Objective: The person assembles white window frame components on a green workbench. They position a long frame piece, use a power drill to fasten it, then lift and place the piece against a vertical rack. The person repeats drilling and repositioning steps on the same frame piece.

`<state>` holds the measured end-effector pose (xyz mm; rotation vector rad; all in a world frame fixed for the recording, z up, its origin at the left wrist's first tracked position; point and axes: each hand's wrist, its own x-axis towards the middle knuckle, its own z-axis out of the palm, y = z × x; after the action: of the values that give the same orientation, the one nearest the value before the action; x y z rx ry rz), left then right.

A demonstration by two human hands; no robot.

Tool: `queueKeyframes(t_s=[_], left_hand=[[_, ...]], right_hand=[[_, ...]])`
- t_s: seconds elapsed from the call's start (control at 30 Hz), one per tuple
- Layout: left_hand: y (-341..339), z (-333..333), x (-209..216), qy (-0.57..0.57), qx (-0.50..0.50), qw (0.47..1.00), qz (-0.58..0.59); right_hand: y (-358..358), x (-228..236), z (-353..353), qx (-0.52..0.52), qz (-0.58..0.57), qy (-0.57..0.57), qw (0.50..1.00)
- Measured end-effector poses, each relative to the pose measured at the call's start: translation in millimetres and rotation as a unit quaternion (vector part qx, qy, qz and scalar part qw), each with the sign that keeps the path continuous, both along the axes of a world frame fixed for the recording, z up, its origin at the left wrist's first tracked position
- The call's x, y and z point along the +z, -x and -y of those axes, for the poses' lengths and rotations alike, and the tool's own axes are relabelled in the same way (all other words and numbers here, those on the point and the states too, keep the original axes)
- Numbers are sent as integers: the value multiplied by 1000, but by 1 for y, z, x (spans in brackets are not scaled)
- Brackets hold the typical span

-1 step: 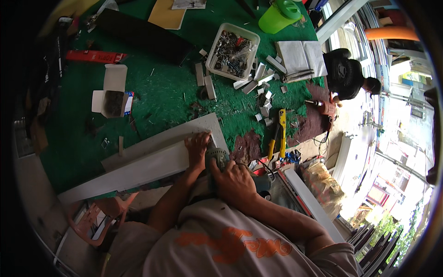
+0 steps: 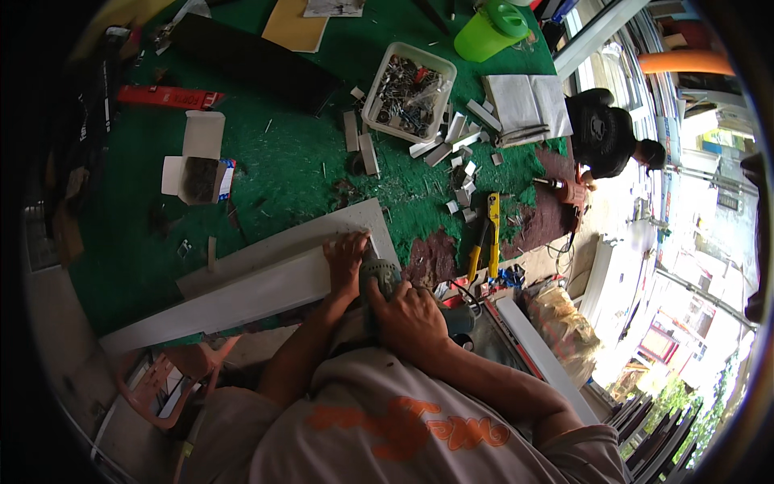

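Note:
My right hand (image 2: 411,324) is wrapped round a dark green power drill (image 2: 379,278), its nose pointing away from me at the end of a long white profile (image 2: 234,292). My left hand (image 2: 347,258) grips that same end, fingers curled over it right beside the drill's tip. The profile lies slantwise along the near edge of the green-covered table (image 2: 282,177), with a flat pale board (image 2: 359,216) showing behind it. Where the drill tip meets the profile is too small to make out.
Beyond lie a white tub of screws (image 2: 369,109), cut metal pieces (image 2: 439,153), a yellow-handled tool (image 2: 493,234) and an opened small box (image 2: 171,177). A green lidded jug (image 2: 480,36) stands at the back. On the right, a person in black (image 2: 605,133) is near a red power drill (image 2: 571,191).

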<state>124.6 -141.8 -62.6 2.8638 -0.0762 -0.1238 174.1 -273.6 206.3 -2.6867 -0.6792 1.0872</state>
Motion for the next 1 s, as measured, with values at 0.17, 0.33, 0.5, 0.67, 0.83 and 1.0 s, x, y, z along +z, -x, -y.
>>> queueKeyframes(t_s=[0.17, 0.33, 0.5, 0.67, 0.83, 1.0], left_hand=[[3, -1, 0, -91, -31, 995, 16], [1, -3, 2, 18, -16, 999, -23], [0, -3, 3, -6, -15, 1000, -4], [1, 0, -2, -29, -7, 999, 42], [-1, -3, -8, -28, -8, 999, 46], [2, -5, -11, -26, -10, 999, 32]], right_hand=[[-6, -10, -7, 102, 118, 25, 987], [-12, -8, -8, 28, 5, -6, 1000], [-9, -4, -6, 20, 12, 0, 1000], [-1, -5, 4, 0, 27, -58, 998], [13, -15, 10, -4, 80, -47, 996], [21, -18, 13, 9, 90, -30, 995]])
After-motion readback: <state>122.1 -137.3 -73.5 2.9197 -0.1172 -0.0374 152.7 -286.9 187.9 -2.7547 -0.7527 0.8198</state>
